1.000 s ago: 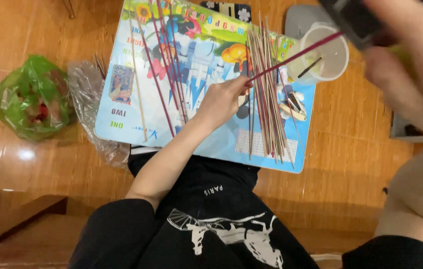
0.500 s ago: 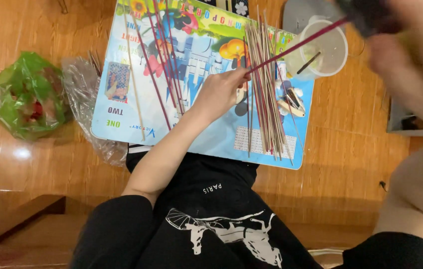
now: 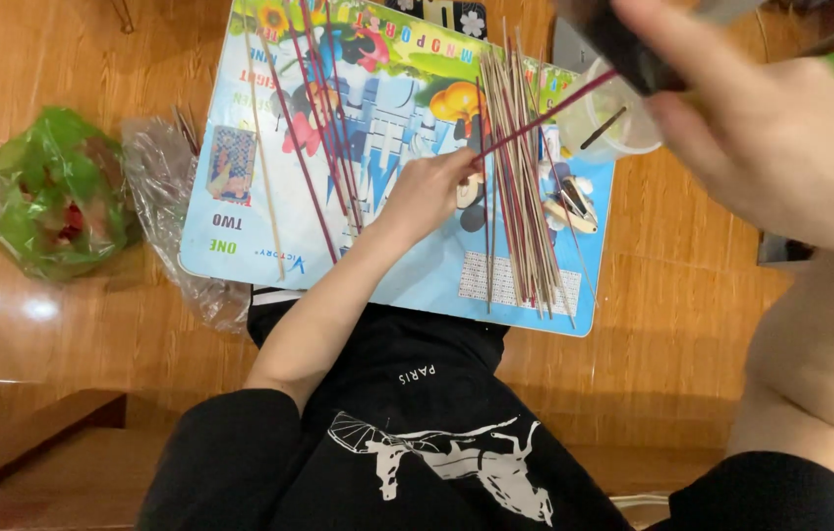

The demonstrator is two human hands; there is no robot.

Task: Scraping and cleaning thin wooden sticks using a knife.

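Left hand (image 3: pixel 429 189) over colourful picture board (image 3: pixel 240 231), fingertips pinching near end of one red stick (image 3: pixel 545 116); stick slants up right toward blurred right hand (image 3: pixel 780 147). Right hand raised close to camera, fingers curled around dark object (image 3: pixel 623 44); grip detail blurred. Pile of thin sticks (image 3: pixel 520 211) on board just right of left hand. Plastic cup (image 3: pixel 611 126) at board's far right corner. Green bag (image 3: pixel 48 192) far left on wooden floor (image 3: pixel 63 324), clear wrapper (image 3: pixel 166 197) between bag and board.

Right hand (image 3: pixel 780 147) blurred, cut by top edge; dark object (image 3: pixel 623 49) in it unidentifiable. Cup (image 3: pixel 608 128) partly hidden behind it.
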